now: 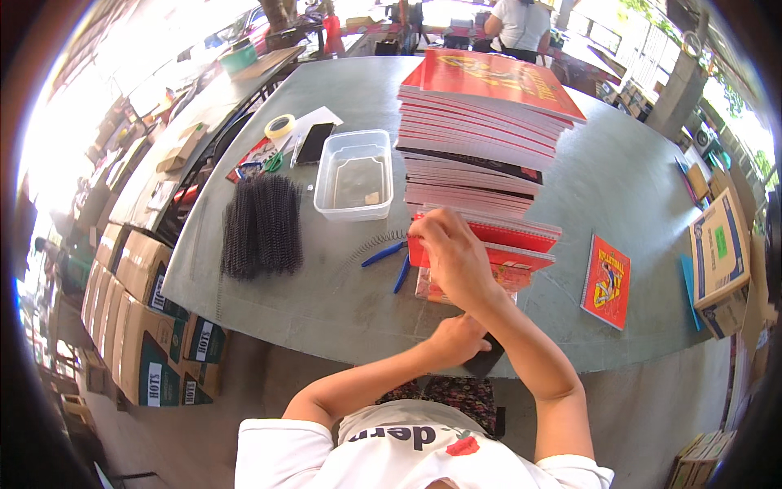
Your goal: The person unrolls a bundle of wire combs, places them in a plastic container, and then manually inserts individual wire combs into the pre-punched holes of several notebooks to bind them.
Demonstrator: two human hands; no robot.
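At the near edge of the grey table (635, 187), the right hand (456, 261) lies palm-down, fingers loosely curled, on a red spiral-bound notebook (521, 236) that tops a short stack directly before the person. The left hand (458, 338) sits at the table's rim, fingers closed on a dark flat object (487, 359); what that object is cannot be told. Blue-handled pliers (391, 257) lie just left of the notebook, touching a loose wire coil. Behind stands a tall pile of red notebooks (481, 114); left of it, a clear plastic tub (354, 175) and a bundle of black binding coils (262, 224). A single notebook (607, 281) lies well apart to the right, with bare tabletop between.
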